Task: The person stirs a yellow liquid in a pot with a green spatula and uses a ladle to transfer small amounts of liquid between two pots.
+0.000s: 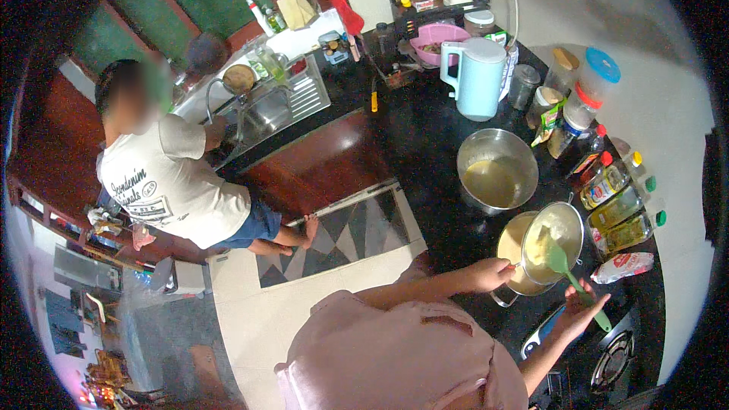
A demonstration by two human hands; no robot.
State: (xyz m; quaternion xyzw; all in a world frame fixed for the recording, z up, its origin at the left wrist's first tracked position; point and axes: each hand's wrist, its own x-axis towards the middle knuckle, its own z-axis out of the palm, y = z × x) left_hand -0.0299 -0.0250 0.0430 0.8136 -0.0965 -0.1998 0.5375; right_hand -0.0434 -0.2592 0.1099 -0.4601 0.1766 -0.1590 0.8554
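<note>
My left hand (pixel 495 275) is closed on the handle of a round metal strainer (pixel 579 222), which is tilted above a pot (pixel 501 237) of pale yellow liquid. Creamy, lumpy mixture (pixel 560 225) lies inside the strainer. With my right hand (pixel 580 314) I grip a green spatula (pixel 560 262), its blade down in the strainer against the mixture. The spatula's handle end sticks out past my fingers toward the stove. Just beyond the pot stands a large steel bowl (pixel 465 153) with some yellowish liquid at its bottom.
Bottles of oil and sauce (pixel 607 186) line the wall on the right, beside a white-and-red packet (pixel 623 267). A gas burner (pixel 612 361) sits near my right forearm. Farther back are a light-blue jug (pixel 480 80) and a pink basket (pixel 439 39). Another person (pixel 178 182) stands at the sink.
</note>
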